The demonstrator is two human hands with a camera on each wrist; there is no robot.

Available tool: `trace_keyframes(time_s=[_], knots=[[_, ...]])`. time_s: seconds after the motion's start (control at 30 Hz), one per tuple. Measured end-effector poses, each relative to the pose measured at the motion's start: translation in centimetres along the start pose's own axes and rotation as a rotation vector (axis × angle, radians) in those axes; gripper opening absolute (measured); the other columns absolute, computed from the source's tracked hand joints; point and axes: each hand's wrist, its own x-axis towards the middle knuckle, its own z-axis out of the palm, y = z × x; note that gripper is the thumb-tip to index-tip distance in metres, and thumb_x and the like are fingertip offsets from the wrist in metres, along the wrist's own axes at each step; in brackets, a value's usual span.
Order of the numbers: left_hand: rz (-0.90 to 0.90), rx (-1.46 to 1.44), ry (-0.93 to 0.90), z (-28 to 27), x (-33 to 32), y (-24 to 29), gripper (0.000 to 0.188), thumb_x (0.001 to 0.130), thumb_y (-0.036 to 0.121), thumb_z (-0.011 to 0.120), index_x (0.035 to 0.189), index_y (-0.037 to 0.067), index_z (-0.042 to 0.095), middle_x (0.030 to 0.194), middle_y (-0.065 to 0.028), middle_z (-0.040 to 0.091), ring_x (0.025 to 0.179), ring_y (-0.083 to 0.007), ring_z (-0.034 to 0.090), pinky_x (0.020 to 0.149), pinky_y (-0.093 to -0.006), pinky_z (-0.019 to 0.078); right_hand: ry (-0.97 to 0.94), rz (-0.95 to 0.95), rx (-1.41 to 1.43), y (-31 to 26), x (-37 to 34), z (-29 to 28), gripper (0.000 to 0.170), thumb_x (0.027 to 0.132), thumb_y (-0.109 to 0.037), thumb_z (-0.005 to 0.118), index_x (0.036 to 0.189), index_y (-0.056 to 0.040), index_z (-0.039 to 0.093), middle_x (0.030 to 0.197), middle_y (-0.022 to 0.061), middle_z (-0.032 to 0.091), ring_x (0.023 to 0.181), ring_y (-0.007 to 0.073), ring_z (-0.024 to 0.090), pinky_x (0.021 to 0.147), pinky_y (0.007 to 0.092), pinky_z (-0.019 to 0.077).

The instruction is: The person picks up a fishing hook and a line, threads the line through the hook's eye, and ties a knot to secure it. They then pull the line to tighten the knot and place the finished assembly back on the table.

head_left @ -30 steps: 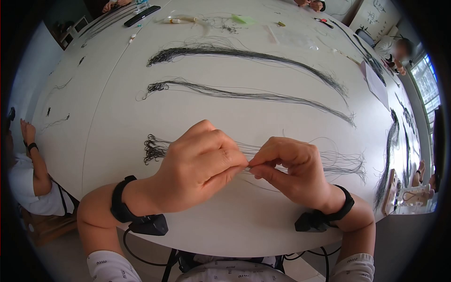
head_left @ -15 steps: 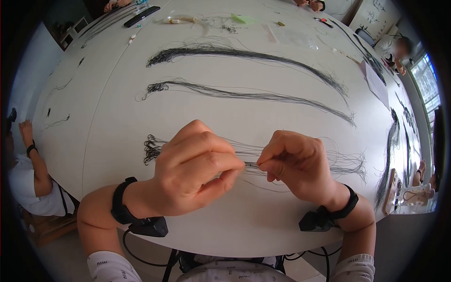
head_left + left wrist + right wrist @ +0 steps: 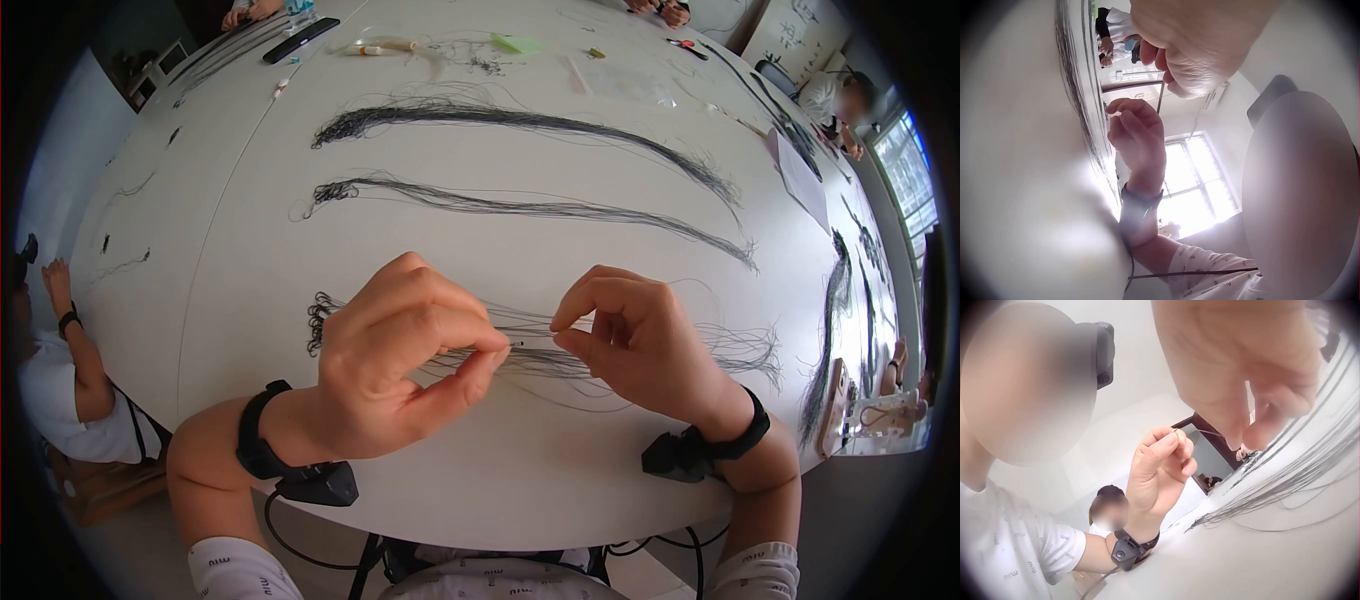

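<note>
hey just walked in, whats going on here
A person is working over a white table with bare hands. The left hand pinches a thin strand, its dark tip poking out; the right hand is close by, though whether it grips the strand is unclear. Below them lies a spread of dark strands, curled at one end. Farther back lie a thinner bundle and a thicker bundle.

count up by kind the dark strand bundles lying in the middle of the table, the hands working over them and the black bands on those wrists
Dark strand bundles: 3 (far, middle, near)
Hands: 2 (left, right)
Black wristbands: 2 (left, right)
Total: 7
</note>
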Motion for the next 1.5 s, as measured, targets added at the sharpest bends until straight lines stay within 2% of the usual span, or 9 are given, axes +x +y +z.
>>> trace_keyframes(time_s=[0.27, 0.33, 0.57, 0.67, 0.77, 0.87, 1.03, 1.23, 1.5], knots=[[-0.082, -0.066, 0.041, 0.3, 0.0, -0.1, 0.016, 0.068, -0.005, 0.069, 0.078, 0.005, 0.062, 0.075, -0.0026, 0.060, 0.065, -0.0122, 0.050, 0.049, -0.0226, 0.0389, 0.079, -0.126, 0.130, -0.4, -0.9, 1.0, 0.029, 0.073, 0.002, 0.067, 0.100, -0.0038, 0.060, 0.084, 0.0047, 0.062, 0.050, 0.0084, 0.052, 0.045, 0.0214, 0.0373], [-0.094, -0.125, -0.049, 0.1, 0.0, 0.0, 0.015, 0.072, -0.007, 0.066, 0.083, 0.002, 0.059, 0.079, -0.0077, 0.060, 0.067, -0.0138, 0.052, 0.054, -0.0232, 0.0416, 0.078, -0.172, 0.186, -0.5, -1.1, 1.3, 0.026, 0.074, 0.001, 0.068, 0.098, -0.0044, 0.061, 0.084, 0.0035, 0.062, 0.051, 0.0073, 0.051, 0.044, 0.0195, 0.0359], [-0.245, -0.315, -0.124, 0.5, -0.1, 0.4, 0.013, 0.075, -0.006, 0.065, 0.083, 0.002, 0.060, 0.081, -0.0077, 0.060, 0.070, -0.0125, 0.055, 0.058, -0.0232, 0.0447, 0.124, -0.388, 0.181, -0.1, -0.9, 2.2, 0.013, 0.075, 0.003, 0.067, 0.087, -0.0035, 0.064, 0.079, 0.0030, 0.062, 0.053, 0.0067, 0.050, 0.045, 0.0197, 0.0365], [-0.324, -0.474, -0.099, 0.9, -0.5, 0.2, 0.010, 0.078, 0.000, 0.064, 0.086, 0.005, 0.063, 0.079, -0.0024, 0.061, 0.069, -0.0095, 0.056, 0.051, -0.0202, 0.0431, 0.115, -0.370, 0.152, -0.1, -1.1, 2.0, 0.011, 0.076, 0.003, 0.066, 0.085, -0.0025, 0.064, 0.075, 0.0030, 0.062, 0.054, 0.0058, 0.050, 0.045, 0.0200, 0.0384], [-0.356, -0.516, -0.097, 0.7, -0.4, 0.1, 0.011, 0.079, 0.001, 0.064, 0.089, 0.005, 0.063, 0.081, -0.0029, 0.062, 0.068, -0.0090, 0.057, 0.051, -0.0199, 0.0437, 0.036, -0.173, 0.294, -0.7, -1.4, 1.5, 0.006, 0.080, 0.001, 0.064, 0.086, -0.0003, 0.063, 0.073, 0.0031, 0.061, 0.057, 0.0046, 0.052, 0.047, 0.0194, 0.0415], [-0.377, -0.453, -0.142, 0.3, 0.1, 0.4, 0.018, 0.076, -0.006, 0.065, 0.092, 0.001, 0.062, 0.087, -0.0077, 0.061, 0.074, -0.0122, 0.056, 0.061, -0.0224, 0.0453, -0.036, 0.016, 0.525, -1.3, -1.2, 1.1, 0.006, 0.084, -0.004, 0.061, 0.086, 0.0021, 0.063, 0.072, 0.0028, 0.061, 0.059, 0.0041, 0.054, 0.048, 0.0185, 0.0440], [-0.168, -0.315, -0.129, 0.8, 0.0, 0.1, 0.019, 0.076, -0.007, 0.065, 0.091, 0.004, 0.063, 0.088, -0.0078, 0.061, 0.074, -0.0129, 0.056, 0.055, -0.0218, 0.0461, -0.131, 0.157, 0.541, -1.6, -1.1, 0.8, 0.012, 0.086, -0.007, 0.061, 0.089, 0.0037, 0.063, 0.070, 0.0039, 0.061, 0.059, 0.0056, 0.056, 0.049, 0.0187, 0.0455], [-0.173, -0.269, -0.053, 0.9, 0.0, 0.0, 0.015, 0.075, -0.004, 0.069, 0.086, 0.005, 0.065, 0.086, -0.0055, 0.060, 0.072, -0.0128, 0.057, 0.055, -0.0221, 0.0477, -0.167, 0.251, 0.611, -1.8, -0.9, 0.6, 0.012, 0.086, -0.008, 0.061, 0.090, 0.0030, 0.063, 0.070, 0.0042, 0.062, 0.058, 0.0062, 0.057, 0.048, 0.0189, 0.0452], [-0.279, -0.357, 0.003, 0.5, -0.2, 0.2, 0.012, 0.078, -0.006, 0.065, 0.086, 0.003, 0.063, 0.087, -0.0073, 0.059, 0.072, -0.0108, 0.057, 0.060, -0.0213, 0.0474, -0.159, 0.199, 0.601, -1.0, -0.8, 0.8, 0.012, 0.085, -0.009, 0.062, 0.088, 0.0026, 0.063, 0.071, 0.0031, 0.062, 0.057, 0.0055, 0.055, 0.049, 0.0186, 0.0444]])
